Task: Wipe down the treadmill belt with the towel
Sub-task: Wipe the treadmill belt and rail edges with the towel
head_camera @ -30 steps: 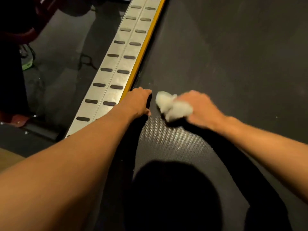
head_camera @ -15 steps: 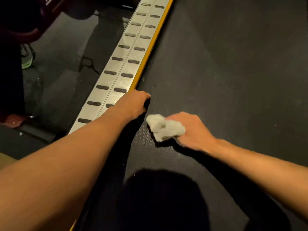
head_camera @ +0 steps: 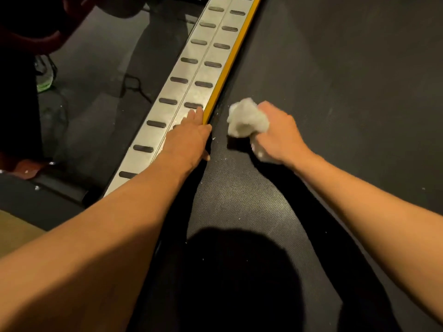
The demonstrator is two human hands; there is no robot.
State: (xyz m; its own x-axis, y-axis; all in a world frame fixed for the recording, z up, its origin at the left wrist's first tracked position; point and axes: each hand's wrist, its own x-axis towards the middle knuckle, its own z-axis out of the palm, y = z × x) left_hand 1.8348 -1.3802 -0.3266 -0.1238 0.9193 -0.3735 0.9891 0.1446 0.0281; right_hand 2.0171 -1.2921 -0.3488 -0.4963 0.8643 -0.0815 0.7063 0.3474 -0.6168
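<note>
Here, right grip (head_camera: 278, 133) holds towel (head_camera: 247, 121) on treadmill belt (head_camera: 335, 92).

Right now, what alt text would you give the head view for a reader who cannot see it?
Seen from above, a person's right hand grips a crumpled white towel on the black treadmill belt, near its left edge. The left hand rests flat on the silver slotted side rail beside the belt, with a yellow strip between them.

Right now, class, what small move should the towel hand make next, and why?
Probably sweep the towel left toward the yellow strip: the right hand grips it bunched over the belt, and white specks lie beside the belt's edge near the left hand.
</note>
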